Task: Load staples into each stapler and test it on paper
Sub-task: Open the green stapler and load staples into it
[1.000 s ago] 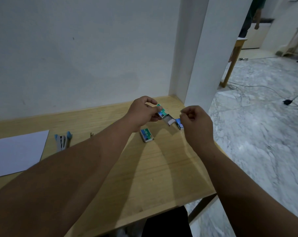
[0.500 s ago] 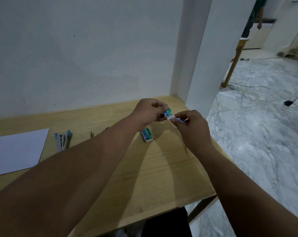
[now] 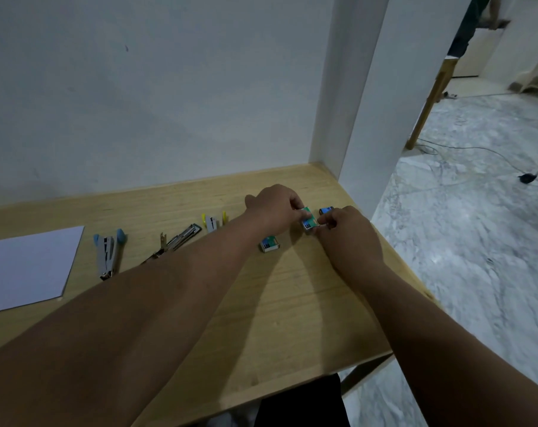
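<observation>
- Hands meet over the tabletop (image 3: 292,303): my left hand (image 3: 275,212) and right hand (image 3: 347,229) both pinch a green staple box (image 3: 310,222).
- Second staple box (image 3: 270,244) lies just beside them.
- Blue stapler (image 3: 107,251), open stapler (image 3: 178,241), yellow stapler (image 3: 213,221) and paper (image 3: 24,266) lie to the left.

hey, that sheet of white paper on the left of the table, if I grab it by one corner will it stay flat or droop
The paper looks like a thin single sheet lying flat on the table, so it would probably droop from one corner. It seems light and may slide on the smooth wood before lifting. Its edge sits flush, so pinching could be fiddly.
</observation>
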